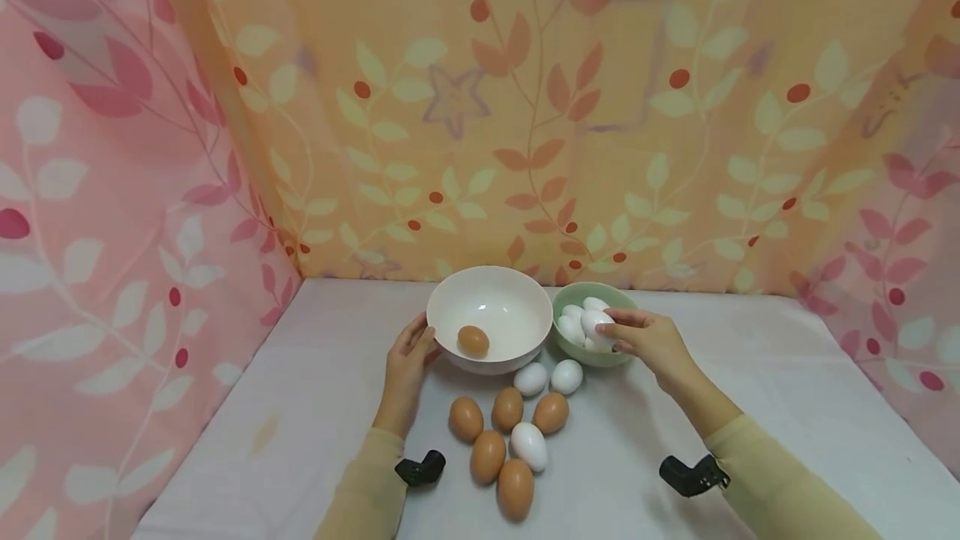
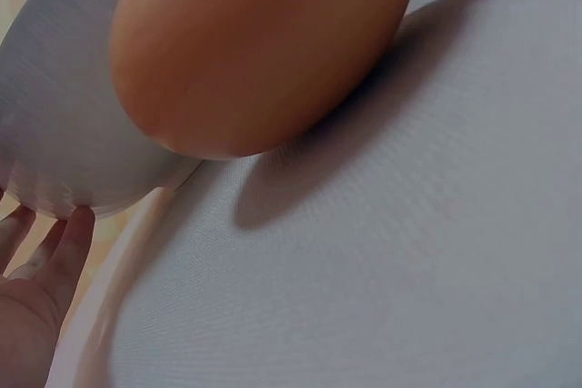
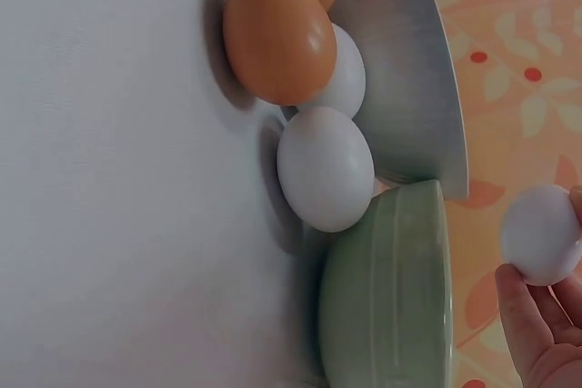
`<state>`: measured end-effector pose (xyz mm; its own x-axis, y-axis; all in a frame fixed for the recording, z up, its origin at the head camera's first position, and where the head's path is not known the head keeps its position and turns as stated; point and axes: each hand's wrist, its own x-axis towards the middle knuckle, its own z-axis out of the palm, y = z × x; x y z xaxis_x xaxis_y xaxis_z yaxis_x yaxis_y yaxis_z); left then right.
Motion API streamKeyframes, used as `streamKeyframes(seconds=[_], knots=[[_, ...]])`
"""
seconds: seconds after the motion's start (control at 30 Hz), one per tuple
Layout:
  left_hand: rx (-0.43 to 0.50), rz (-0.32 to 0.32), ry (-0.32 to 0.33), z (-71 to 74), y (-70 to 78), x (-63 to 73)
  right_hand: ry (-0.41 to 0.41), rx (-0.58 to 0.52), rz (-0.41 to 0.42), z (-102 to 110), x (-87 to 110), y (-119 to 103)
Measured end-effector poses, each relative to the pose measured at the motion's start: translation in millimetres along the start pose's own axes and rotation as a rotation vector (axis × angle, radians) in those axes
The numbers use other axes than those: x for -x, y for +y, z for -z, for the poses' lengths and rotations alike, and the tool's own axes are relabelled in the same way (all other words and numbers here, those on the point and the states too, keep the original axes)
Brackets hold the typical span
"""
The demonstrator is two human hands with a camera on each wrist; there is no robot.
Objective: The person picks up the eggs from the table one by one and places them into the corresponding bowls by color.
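Note:
My left hand [image 1: 407,361] touches the outer side of a white bowl [image 1: 517,319], its fingertips [image 2: 80,220] against the wall in the left wrist view. One brown egg [image 1: 473,342] lies inside that bowl. With thumb and fingers, my right hand [image 1: 651,344] pinches a white egg [image 3: 543,235], held just above the rim of the green bowl [image 3: 391,297]. More white eggs [image 1: 571,327] sit in the green bowl. On the table in front of the bowls are several brown eggs [image 1: 488,457] and 3 white ones, such as the white egg [image 1: 529,447].
The two bowls stand side by side near the back edge of the table, which has a white cover [image 1: 300,440]. Behind them hangs a yellow patterned curtain [image 1: 375,148], with a pink curtain [image 1: 97,273] at the left. A black wrist camera [image 1: 422,468] sits on my left sleeve.

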<state>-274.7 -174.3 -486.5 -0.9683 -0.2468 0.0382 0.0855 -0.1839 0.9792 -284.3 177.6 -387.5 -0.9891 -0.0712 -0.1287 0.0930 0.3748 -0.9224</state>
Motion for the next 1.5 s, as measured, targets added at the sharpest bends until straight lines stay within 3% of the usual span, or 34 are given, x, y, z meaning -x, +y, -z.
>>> streamKeyframes(seconds=[0.5, 0.9, 1.13, 1.5], knots=[[-0.028, 0.021, -0.005, 0.8, 3.8, -1.6, 0.079, 0.027, 0.017, 6, -28.3, 5], [-0.014, -0.003, -0.018, 1.9, 6.5, -2.3, 0.078, 0.087, 0.024, 7, -44.8, 10], [-0.037, 0.033, 0.001, 1.2, -0.3, 2.0, 0.027, 0.151, 0.030, 5, -49.6, 16], [-0.012, 0.000, -0.012, 1.3, 1.4, -1.1, 0.039, 0.214, 0.007, 4, -62.0, 22]])
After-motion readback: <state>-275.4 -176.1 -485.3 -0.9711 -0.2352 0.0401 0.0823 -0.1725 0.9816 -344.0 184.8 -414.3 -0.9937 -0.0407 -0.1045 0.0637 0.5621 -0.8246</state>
